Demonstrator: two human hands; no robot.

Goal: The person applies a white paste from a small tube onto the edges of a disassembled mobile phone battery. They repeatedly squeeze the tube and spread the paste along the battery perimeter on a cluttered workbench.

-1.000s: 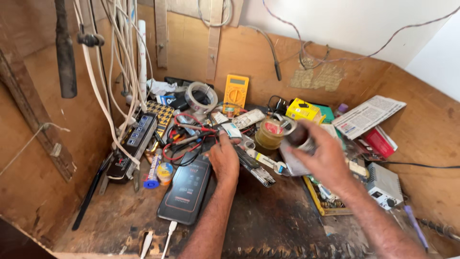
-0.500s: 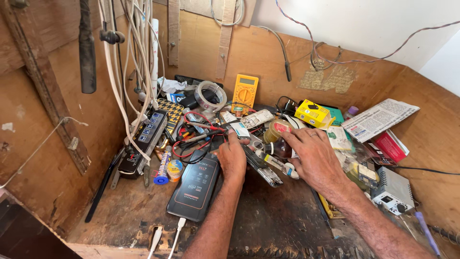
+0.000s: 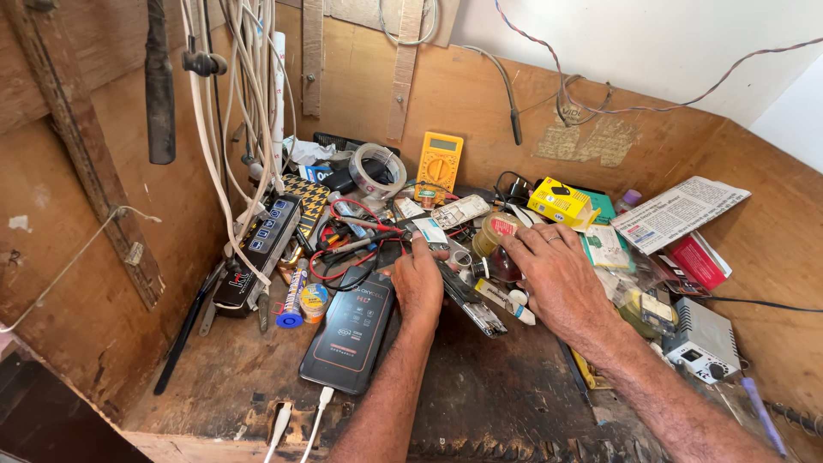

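Half a second ago the right hand [image 3: 557,279] was already down among the clutter; a second ago it was raised, gripping a small dark bottle. Now it lies flat, fingers spread and released, over that small brown bottle [image 3: 501,266], which stands on the wooden bench just beside a round tin with a red-and-yellow label [image 3: 495,231]. The left hand [image 3: 418,283] has barely shifted: its fingers curl down into the tangle of red and black probe leads [image 3: 343,249], but whether they pinch anything cannot be told.

Just left of the left wrist a glossy black smartphone [image 3: 350,334] lies face-down near the bench's front edge, with two white cable plugs [image 3: 300,420] at that edge. A black power strip [image 3: 257,253] runs along the left side under hanging white cords. Toward the back wall stand a yellow multimeter [image 3: 438,161] and a roll of clear tape [image 3: 377,170]. A yellow cardboard box [image 3: 560,202] sits behind the right hand; a folded printed leaflet [image 3: 677,210] and a red packet [image 3: 699,257] lie toward the right edge, with a small white boxy device [image 3: 705,339] near the forearm.
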